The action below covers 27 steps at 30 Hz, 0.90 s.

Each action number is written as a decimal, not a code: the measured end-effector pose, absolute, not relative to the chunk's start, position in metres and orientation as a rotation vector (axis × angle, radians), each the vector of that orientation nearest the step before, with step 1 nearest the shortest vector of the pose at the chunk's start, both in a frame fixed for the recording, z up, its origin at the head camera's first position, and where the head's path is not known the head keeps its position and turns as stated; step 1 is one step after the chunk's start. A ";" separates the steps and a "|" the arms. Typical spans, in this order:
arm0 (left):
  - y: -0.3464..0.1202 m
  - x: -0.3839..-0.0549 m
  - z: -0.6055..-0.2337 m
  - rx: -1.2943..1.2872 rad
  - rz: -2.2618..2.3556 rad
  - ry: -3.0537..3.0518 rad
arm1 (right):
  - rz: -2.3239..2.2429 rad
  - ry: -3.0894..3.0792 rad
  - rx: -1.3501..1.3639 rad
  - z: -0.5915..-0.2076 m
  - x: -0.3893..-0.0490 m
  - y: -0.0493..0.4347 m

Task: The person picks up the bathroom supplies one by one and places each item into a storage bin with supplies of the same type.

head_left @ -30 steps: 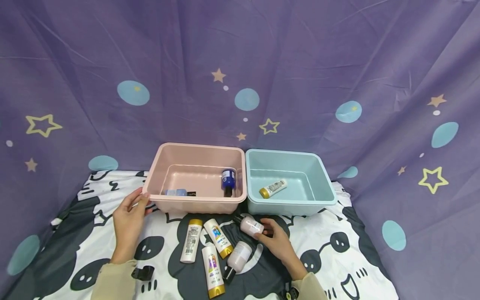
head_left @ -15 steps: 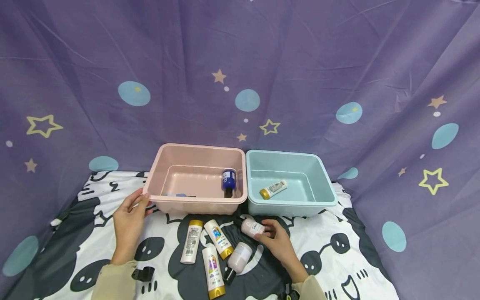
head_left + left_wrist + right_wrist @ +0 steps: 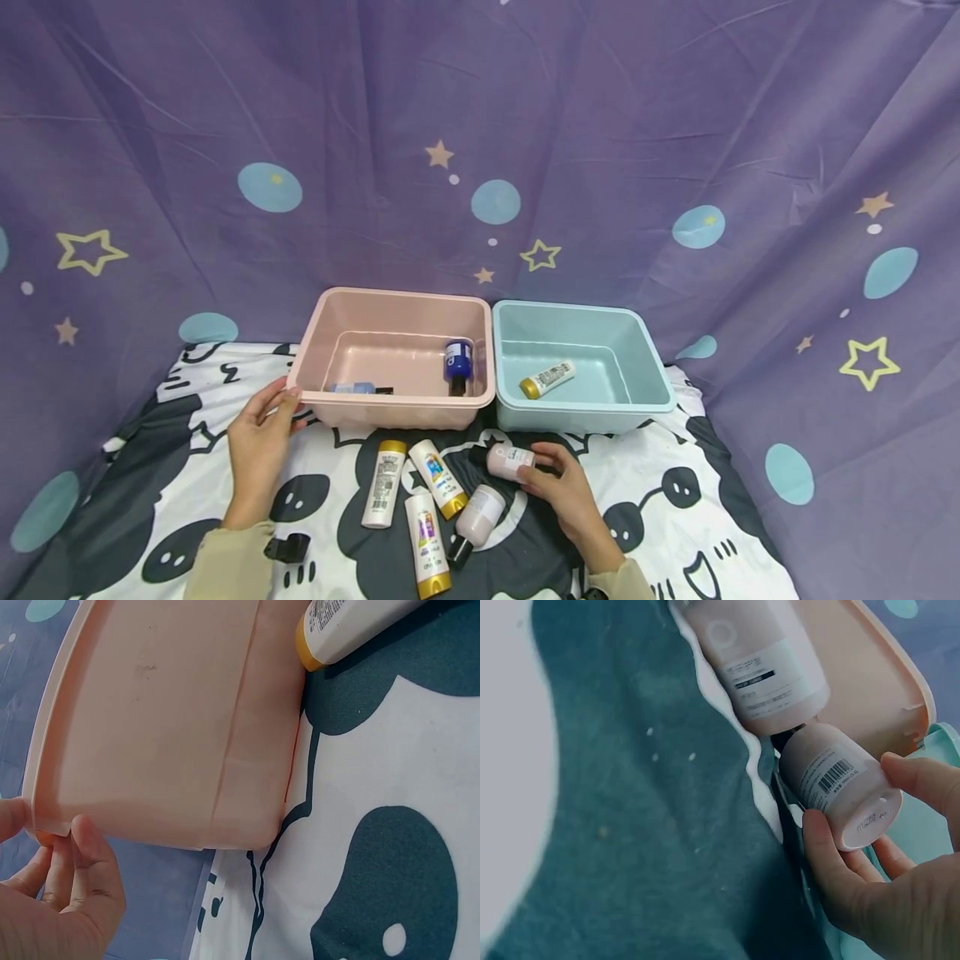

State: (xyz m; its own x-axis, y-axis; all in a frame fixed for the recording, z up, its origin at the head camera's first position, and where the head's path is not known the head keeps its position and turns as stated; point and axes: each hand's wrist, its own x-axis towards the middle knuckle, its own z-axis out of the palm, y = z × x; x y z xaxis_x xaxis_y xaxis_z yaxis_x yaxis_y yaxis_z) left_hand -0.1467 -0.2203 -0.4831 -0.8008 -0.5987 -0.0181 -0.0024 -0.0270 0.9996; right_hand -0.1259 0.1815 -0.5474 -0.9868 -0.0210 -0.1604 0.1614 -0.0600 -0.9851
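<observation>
My left hand (image 3: 261, 442) pinches the near left corner of a pink plastic bin (image 3: 397, 410); in the left wrist view thumb and fingers lie on both sides of its rim. My right hand (image 3: 566, 483) holds a small pale pink bottle (image 3: 510, 461) by its base end, the black cap pointing left, just in front of the bins. Its barcode label faces the right wrist camera. Close beside it lies a second pale pink bottle (image 3: 480, 515) with a black cap. Several white tubes with gold caps, one a tube (image 3: 385, 485) with printed text, lie to the left.
A dark blue bottle (image 3: 457, 362) and a light blue bottle (image 3: 355, 388) lie in the pink bin. The light blue bin (image 3: 585, 414) stands against its right side, with a gold-capped tube (image 3: 551, 377) inside. A purple curtain (image 3: 600, 125) hangs behind the patterned cloth (image 3: 600, 533).
My right hand has shifted slightly right and toward me with the pale pink bottle. The left hand stays at the bin's corner.
</observation>
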 end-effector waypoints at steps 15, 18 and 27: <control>-0.221 -0.147 -0.483 0.637 -1.877 -1.841 | -2.238 1.964 0.080 -0.505 -0.119 0.183; -0.221 -0.147 -0.483 0.635 -1.884 -1.835 | -2.247 1.958 0.031 -0.493 -0.120 0.184; -0.222 -0.147 -0.484 0.620 -1.896 -1.815 | -2.249 2.013 -0.187 -0.447 -0.134 0.177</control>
State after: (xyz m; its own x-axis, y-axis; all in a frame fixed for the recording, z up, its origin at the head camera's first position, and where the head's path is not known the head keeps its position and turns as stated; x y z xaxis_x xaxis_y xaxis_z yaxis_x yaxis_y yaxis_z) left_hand -0.1472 -0.2217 -0.4842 -0.8021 -0.5970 -0.0180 0.0080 -0.0409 0.9991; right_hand -0.1341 0.1770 -0.4469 -0.9854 -0.1695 0.0135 0.0053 -0.1099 -0.9939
